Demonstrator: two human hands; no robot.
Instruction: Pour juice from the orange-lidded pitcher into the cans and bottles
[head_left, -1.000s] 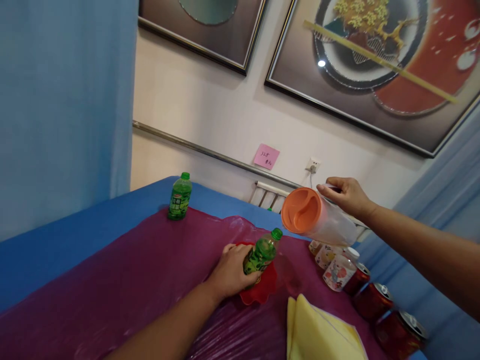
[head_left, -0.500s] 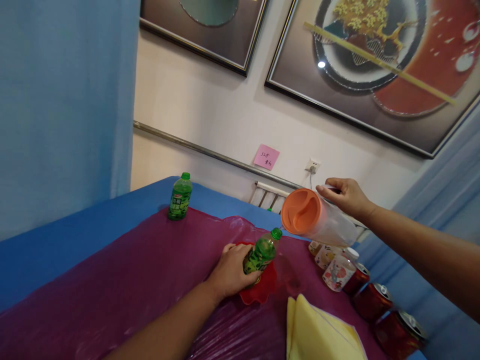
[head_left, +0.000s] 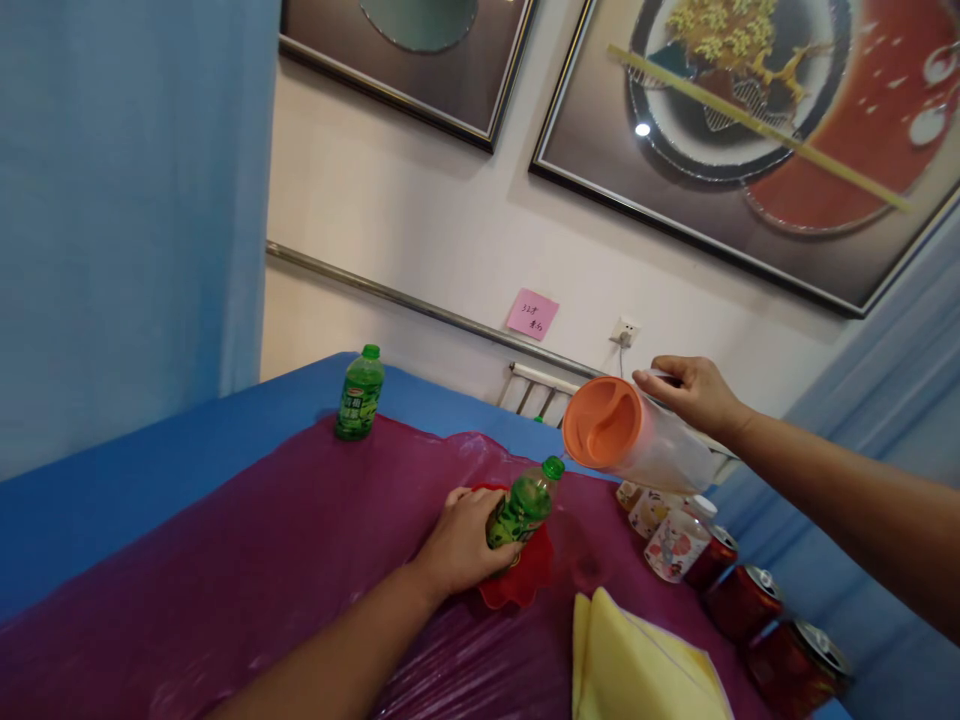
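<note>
My left hand [head_left: 466, 545] is wrapped round a green-labelled bottle [head_left: 523, 508], which leans to the right over a red scalloped dish [head_left: 525, 578]. The bottle's top end is green. In my right hand [head_left: 694, 392] is the handle of a clear pitcher [head_left: 664, 450] with an orange lid [head_left: 602, 422]. The pitcher is tipped to the left, its lid just above and right of the bottle's top. Whether liquid is flowing between them is too small to tell.
Another green bottle [head_left: 361, 393] stands upright at the back left. A folded yellow cloth [head_left: 645, 665] lies at the front. Along the right are small labelled bottles [head_left: 677, 543] and red cans [head_left: 796, 668]. Purple sheeting [head_left: 300, 540] covers part of the blue surface [head_left: 67, 530].
</note>
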